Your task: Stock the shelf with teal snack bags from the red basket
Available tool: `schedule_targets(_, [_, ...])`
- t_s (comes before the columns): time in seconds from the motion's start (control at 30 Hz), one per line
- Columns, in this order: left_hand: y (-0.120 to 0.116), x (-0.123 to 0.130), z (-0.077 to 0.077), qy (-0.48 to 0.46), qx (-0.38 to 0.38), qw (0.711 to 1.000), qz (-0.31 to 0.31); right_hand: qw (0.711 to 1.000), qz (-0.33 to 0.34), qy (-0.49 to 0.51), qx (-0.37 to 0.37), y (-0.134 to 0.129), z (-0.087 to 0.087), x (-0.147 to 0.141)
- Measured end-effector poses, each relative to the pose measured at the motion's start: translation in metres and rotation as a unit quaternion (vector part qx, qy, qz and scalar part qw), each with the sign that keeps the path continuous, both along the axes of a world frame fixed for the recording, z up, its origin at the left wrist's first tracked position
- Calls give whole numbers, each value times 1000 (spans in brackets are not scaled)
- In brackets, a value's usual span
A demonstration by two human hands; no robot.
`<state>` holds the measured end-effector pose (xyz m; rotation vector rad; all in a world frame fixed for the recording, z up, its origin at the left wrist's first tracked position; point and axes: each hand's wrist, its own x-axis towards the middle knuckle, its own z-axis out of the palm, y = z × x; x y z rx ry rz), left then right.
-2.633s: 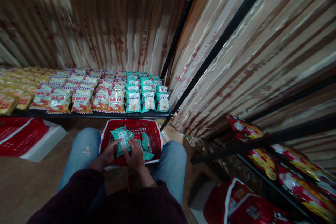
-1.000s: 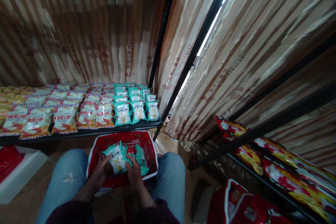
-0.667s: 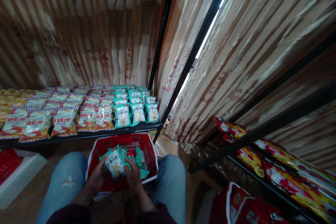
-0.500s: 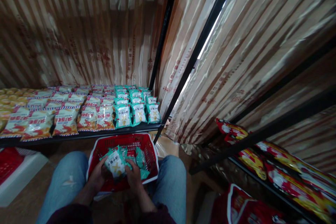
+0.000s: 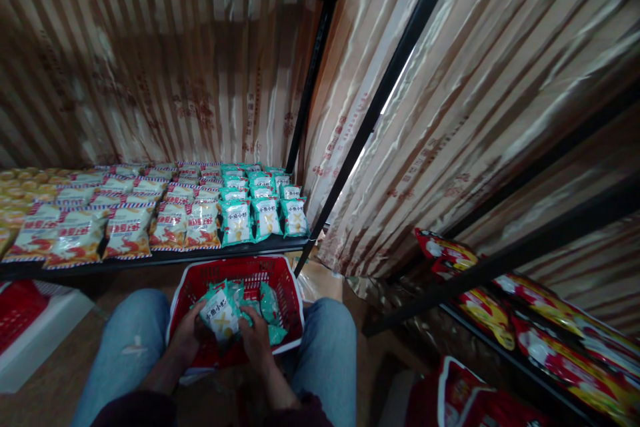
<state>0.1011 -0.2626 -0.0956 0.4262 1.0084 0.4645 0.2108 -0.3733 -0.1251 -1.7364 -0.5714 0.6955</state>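
Between my two hands is a teal-and-white snack bag (image 5: 220, 315), its printed front turned up. My left hand (image 5: 186, 333) grips its left edge and my right hand (image 5: 256, 333) its lower right side. They hold it over a red plastic basket (image 5: 193, 280) with a white rim, set between my knees. Inside the basket lie several more teal snack bags (image 5: 269, 303), partly covered by my hands and the held bag. On the shelf ahead, matching teal bags (image 5: 267, 217) stand in rows at the right end.
Left of the teal bags, the black shelf (image 5: 175, 257) carries rows of red-and-white snack bags (image 5: 125, 230). A black metal post (image 5: 360, 153) rises at the shelf corner. Red-and-yellow bags (image 5: 480, 313) lie on a shelf to the right. A white box (image 5: 45, 340) stands at lower left.
The view has shifted very slightly. Both hands keep the same hold on the snack bag, which stays over the basket.
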Motion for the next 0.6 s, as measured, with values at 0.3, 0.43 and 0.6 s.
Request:
schedule_targets(0.3, [0, 3, 12, 8, -9, 1000, 8, 999, -22, 5, 25, 2, -10, 2])
schedule_targets(0.43, [1, 3, 4, 4, -8, 1000, 2, 1000, -10, -3, 29, 1, -12, 4])
schedule_targets(0.6, [3, 4, -3, -14, -3, 1000, 13, 1000, 7, 7, 29, 1, -13, 4])
